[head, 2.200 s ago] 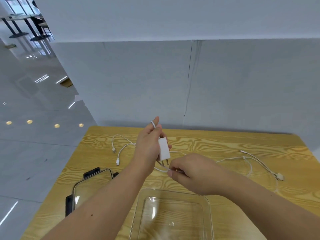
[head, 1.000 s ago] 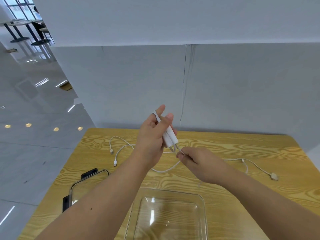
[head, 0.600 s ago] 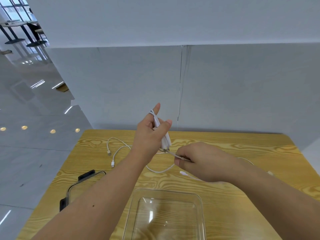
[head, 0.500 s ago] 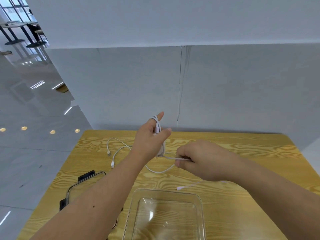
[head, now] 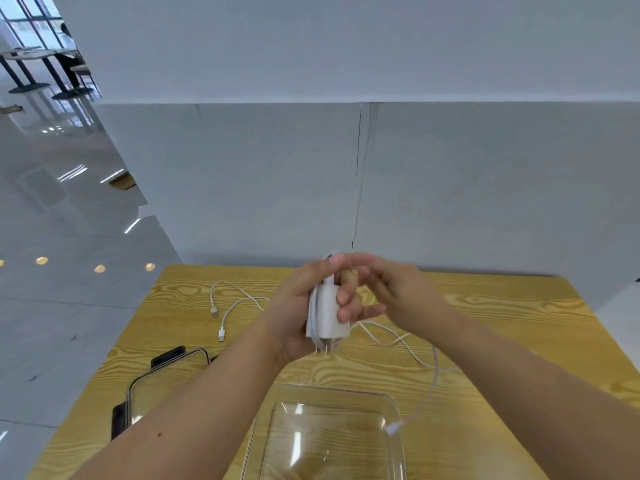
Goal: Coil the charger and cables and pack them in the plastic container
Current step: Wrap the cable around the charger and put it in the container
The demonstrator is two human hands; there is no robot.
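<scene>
Wood-grain surface [head: 519,320], grey partition behind. Left hand [head: 301,306] grips white charger [head: 329,313] above mid-surface, long axis upright, cable turns along its side. Right hand [head: 405,296] just beside, fingertips by charger's top; too blurred to tell its grip. Loose white cable [head: 415,355] trails right, then toward near edge, tip over clear container [head: 332,389]. Slack lies on right-hand side.

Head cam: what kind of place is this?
Probably an office or commercial building's open hall, not a home: a wood-grain table set against a plain grey partition wall, a glossy floor reflecting ceiling lights, and pedestal tables by large windows at far left.
</scene>
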